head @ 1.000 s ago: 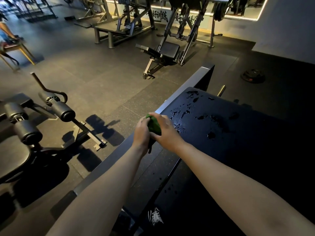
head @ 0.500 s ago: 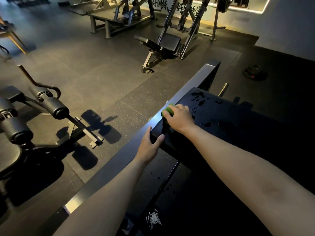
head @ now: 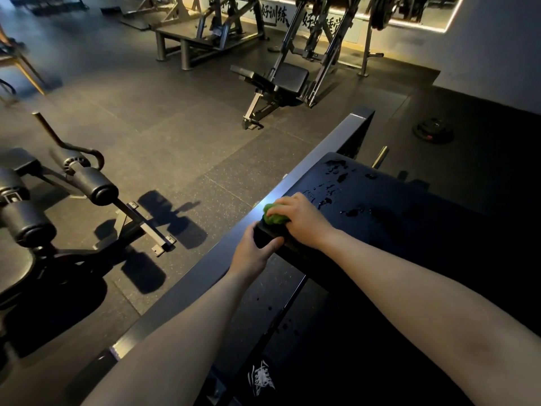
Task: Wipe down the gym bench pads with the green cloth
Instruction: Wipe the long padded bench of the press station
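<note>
While left hand (head: 254, 253) grips pad (head: 409, 230), right hand (head: 301, 221) presses green cloth (head: 273, 217).

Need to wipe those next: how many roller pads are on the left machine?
3: rightmost roller, lower roller nearer me, third roller cut by the left edge; others may be hidden.

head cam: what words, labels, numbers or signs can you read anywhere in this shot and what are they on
"好训练": black brush characters on the far wall.
"好": starts a second group on the same wall; the rest is hidden behind a machine frame.
White print on dark fabric at the bottom edge: a graphic, not readable as text.
Weight plate on the floor: markings too small to read.
</note>
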